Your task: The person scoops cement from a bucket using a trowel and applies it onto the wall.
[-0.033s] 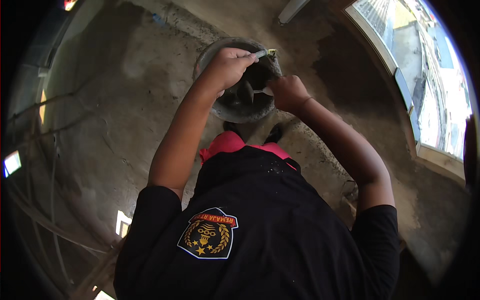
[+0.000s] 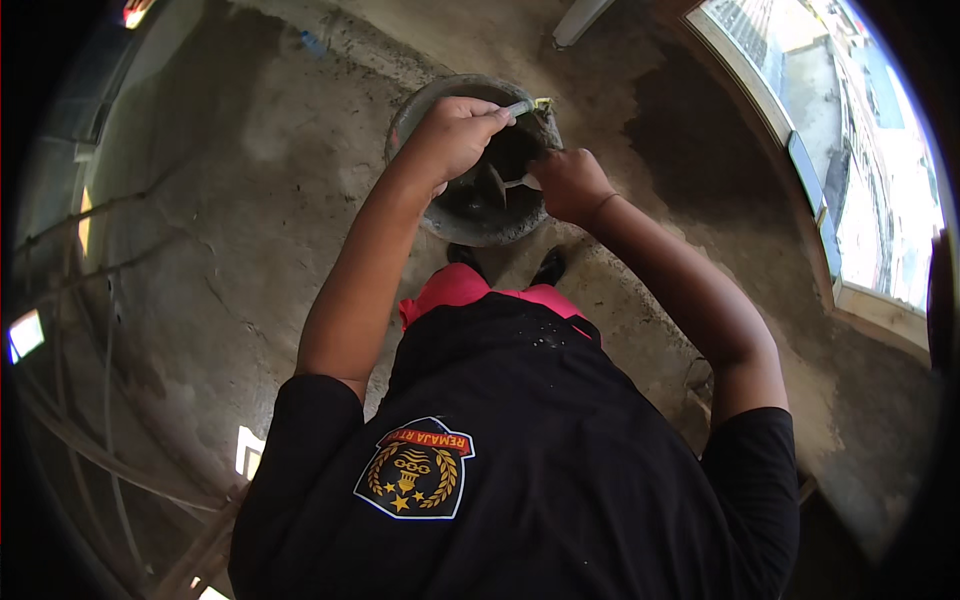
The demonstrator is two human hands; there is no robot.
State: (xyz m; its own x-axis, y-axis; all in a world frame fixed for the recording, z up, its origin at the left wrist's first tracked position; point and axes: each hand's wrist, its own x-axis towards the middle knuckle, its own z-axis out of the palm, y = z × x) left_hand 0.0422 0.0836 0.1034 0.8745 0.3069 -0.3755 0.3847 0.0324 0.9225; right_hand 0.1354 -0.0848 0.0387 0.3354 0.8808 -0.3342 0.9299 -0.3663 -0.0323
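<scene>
My left hand is closed round a tool's pale handle, above a round grey bucket. A small yellow part shows at the handle's far end, beside a mortar-crusted grey edge; whether that edge belongs to the tool I cannot tell. My right hand, at the bucket's right side, grips a trowel. Its dark pointed blade hangs tilted inside the bucket, and a short pale shank runs to my fist. Dark wet material, probably mortar, lines the bucket. My forearms hide part of the rim.
My shoes stand just at the near side of the bucket, on a rough concrete floor. A wood-framed window is at the right. Thin poles lie at the left. A pale post rises beyond the bucket.
My right hand has shifted very slightly left, and the trowel blade has turned a little with it. My left hand looks unmoved.
</scene>
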